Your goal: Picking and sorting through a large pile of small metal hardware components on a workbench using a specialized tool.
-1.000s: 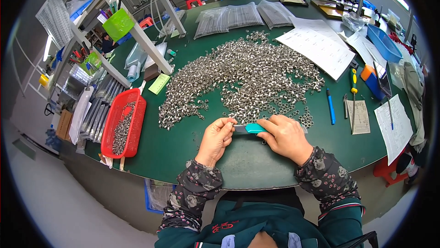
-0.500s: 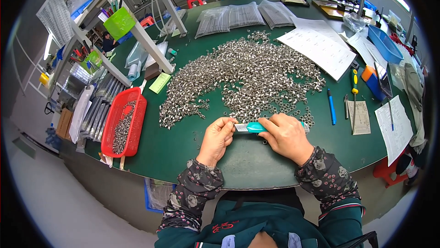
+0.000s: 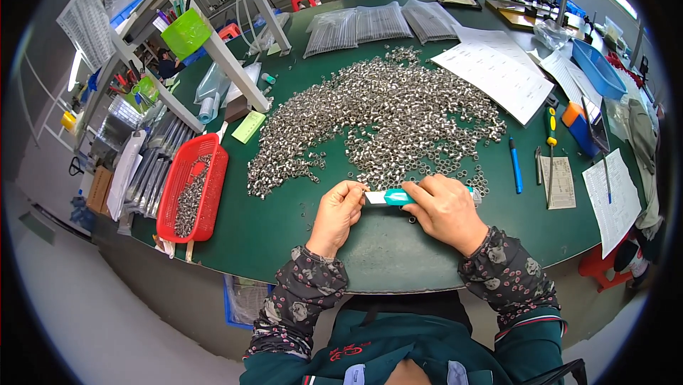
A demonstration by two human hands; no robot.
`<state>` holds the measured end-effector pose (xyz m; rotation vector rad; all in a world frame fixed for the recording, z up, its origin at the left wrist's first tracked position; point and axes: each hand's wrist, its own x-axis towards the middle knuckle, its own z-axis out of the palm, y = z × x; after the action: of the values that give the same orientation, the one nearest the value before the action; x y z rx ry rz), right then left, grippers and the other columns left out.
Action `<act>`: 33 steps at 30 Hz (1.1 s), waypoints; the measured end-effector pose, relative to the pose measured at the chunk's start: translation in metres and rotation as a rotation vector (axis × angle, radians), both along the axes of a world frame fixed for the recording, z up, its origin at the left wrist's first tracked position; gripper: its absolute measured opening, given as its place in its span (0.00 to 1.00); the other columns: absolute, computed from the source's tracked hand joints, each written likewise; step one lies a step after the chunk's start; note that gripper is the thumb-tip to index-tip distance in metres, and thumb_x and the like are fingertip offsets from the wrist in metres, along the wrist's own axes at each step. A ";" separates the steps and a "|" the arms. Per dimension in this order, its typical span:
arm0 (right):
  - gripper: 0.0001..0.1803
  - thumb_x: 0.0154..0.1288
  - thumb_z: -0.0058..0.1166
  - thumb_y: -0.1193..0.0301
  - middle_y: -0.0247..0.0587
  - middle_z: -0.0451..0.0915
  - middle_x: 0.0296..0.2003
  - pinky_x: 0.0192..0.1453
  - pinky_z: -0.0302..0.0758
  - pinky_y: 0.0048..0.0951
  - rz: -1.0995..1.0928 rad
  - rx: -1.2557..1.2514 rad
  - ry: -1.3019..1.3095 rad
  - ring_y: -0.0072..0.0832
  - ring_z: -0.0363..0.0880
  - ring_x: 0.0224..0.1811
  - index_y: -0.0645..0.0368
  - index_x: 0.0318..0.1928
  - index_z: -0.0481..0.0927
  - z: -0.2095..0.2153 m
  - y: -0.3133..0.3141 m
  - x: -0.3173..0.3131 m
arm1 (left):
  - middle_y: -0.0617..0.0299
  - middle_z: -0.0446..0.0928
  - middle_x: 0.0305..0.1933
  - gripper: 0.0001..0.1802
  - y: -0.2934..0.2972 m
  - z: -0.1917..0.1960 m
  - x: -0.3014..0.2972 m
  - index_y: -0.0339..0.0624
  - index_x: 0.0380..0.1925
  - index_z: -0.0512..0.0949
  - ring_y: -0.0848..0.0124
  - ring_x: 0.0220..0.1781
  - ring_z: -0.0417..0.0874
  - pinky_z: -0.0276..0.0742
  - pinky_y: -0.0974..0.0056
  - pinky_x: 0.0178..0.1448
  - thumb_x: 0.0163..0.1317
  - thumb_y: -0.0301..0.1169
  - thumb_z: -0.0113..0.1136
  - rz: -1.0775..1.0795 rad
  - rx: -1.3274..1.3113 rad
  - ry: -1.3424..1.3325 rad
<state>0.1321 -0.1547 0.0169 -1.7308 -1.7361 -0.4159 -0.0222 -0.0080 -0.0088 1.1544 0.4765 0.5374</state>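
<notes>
My right hand (image 3: 448,211) grips a teal utility knife (image 3: 398,197), its pale blade pointing left. The knife lies level above the near part of the green table (image 3: 398,257). At the blade's tip, my left hand (image 3: 334,218) is closed in a pinch of thumb and forefinger. A small dark bit shows at those fingertips, too small to name for sure. Just beyond both hands spreads a wide heap of small metal rings (image 3: 384,115), with a few loose ones near the right hand.
At the left stands a red basket (image 3: 167,207) partly filled with small metal pieces. Right of the heap lie a blue pen (image 3: 515,164), a yellow-green screwdriver (image 3: 551,129) and paper sheets (image 3: 498,83). Bagged rods (image 3: 380,24) lie at the back; a shelf post (image 3: 238,72) rises at left.
The blade has turned slightly and now looks brighter. Both hands stay in nearly the same place, with the same holds.
</notes>
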 end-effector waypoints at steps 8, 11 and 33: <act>0.16 0.48 0.60 0.66 0.34 0.69 0.25 0.29 0.68 0.32 0.006 -0.006 -0.005 0.29 0.71 0.27 0.55 0.39 0.76 0.000 0.000 0.000 | 0.70 0.66 0.24 0.11 0.001 -0.002 -0.001 0.39 0.34 0.73 0.86 0.18 0.57 0.50 0.80 0.19 0.66 0.35 0.48 -0.001 0.079 0.036; 0.16 0.48 0.60 0.66 0.34 0.69 0.25 0.30 0.68 0.32 0.008 -0.010 -0.014 0.30 0.71 0.28 0.55 0.39 0.76 -0.001 0.000 0.001 | 0.70 0.66 0.24 0.11 0.000 -0.002 -0.001 0.40 0.33 0.73 0.86 0.19 0.57 0.50 0.80 0.19 0.66 0.36 0.48 -0.001 0.104 0.051; 0.18 0.43 0.61 0.68 0.33 0.68 0.25 0.33 0.64 0.30 0.121 -0.021 -0.144 0.29 0.69 0.31 0.55 0.39 0.75 0.013 -0.002 0.014 | 0.70 0.68 0.24 0.13 0.009 0.006 -0.011 0.42 0.29 0.71 0.88 0.17 0.55 0.50 0.81 0.18 0.66 0.40 0.48 -0.286 0.015 0.195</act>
<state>0.1463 -0.1571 0.0302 -1.6345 -1.9422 -0.4809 -0.0332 0.0012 -0.0025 1.2705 0.4647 0.1819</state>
